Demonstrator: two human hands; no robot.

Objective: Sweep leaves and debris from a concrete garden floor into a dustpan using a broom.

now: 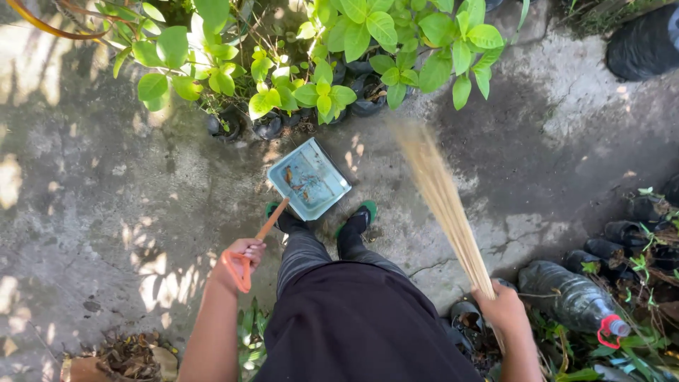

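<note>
- Head view: the left hand (244,253) is clenching round the orange handle (263,235) of the dustpan (308,179), fingers wrapped tight near the looped end.
- The dustpan is lying on the concrete (106,184) just ahead of the person's feet, its pale blue tray tilting slightly and holding a few brown leaves (300,185).
- The handle is running from the dustpan's near left corner back and down to the left hand.
- The right hand (503,308) is grasping the broom (442,198) at its lower end, right of the dustpan and well apart from it.
- The broom, a bundle of thin tan sticks, is slanting up from the right hand towards the dustpan's far right side; its tip is showing blurred and is not touching the dustpan.
- Two feet in dark socks and green sandals (362,213) are standing just behind the dustpan, one at each near corner.
- Leafy green plants (325,42) in black bags are crowding the ground beyond the dustpan.
- A clear plastic bottle (574,301) with a red cap is lying right of the dustpan, near the right hand, among more black bags.
- A heap of dry leaves (131,354) is sitting far left of the dustpan, at the lower edge.
</note>
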